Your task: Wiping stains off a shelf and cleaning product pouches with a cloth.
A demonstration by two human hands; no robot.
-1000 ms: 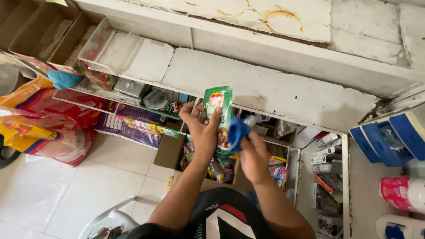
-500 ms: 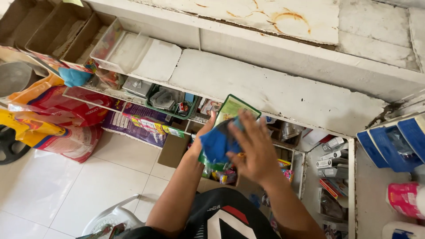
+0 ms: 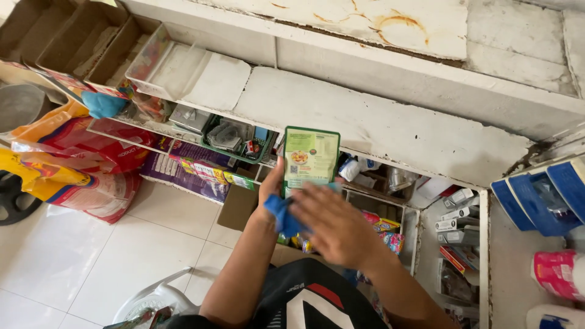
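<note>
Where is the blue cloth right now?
In the head view, the blue cloth is near the middle, under the right hand, against the bottom of the green packet held by the left hand.

White tiled floor (image 3: 91, 256), stained counter (image 3: 378, 116)

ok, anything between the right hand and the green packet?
Only the blue cloth: it sits bunched under the right hand, against the lower edge of the green packet that the left hand grips. Nothing else visible intervenes.
</note>
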